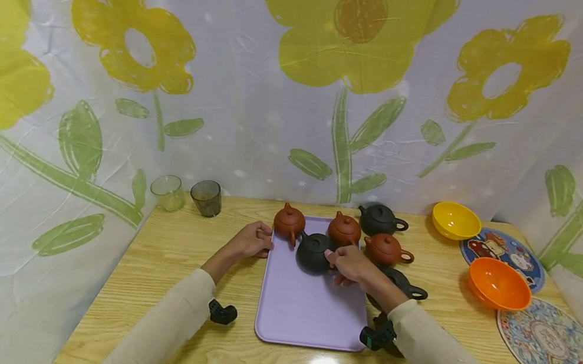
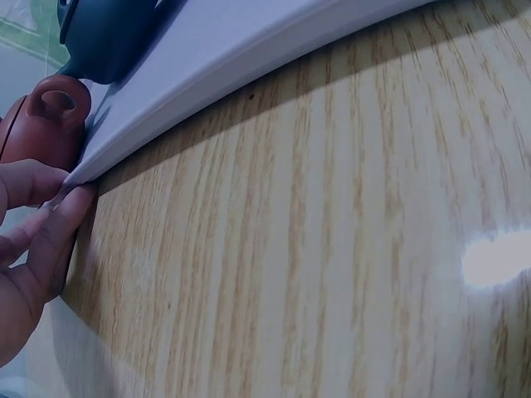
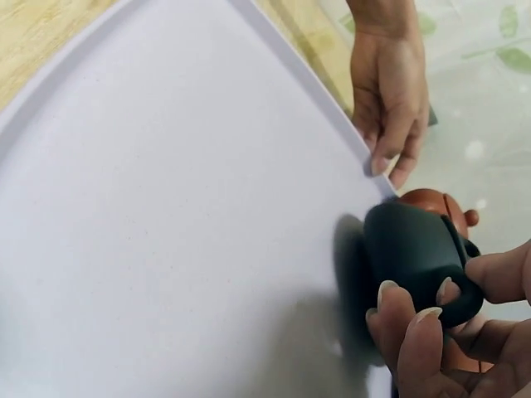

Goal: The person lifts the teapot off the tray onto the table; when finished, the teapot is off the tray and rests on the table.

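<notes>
The right hand grips the black teapot by its handle at the tray's 12 o'clock end. The left hand pinches the tray's far-left corner. Two brown teapots stand just behind the black one; three more teapots sit off the tray at 2 o'clock. Two cups stand at 10 o'clock on the bench, bowls and plates at 3 o'clock. The right forearm partly hides one dark teapot.
</notes>
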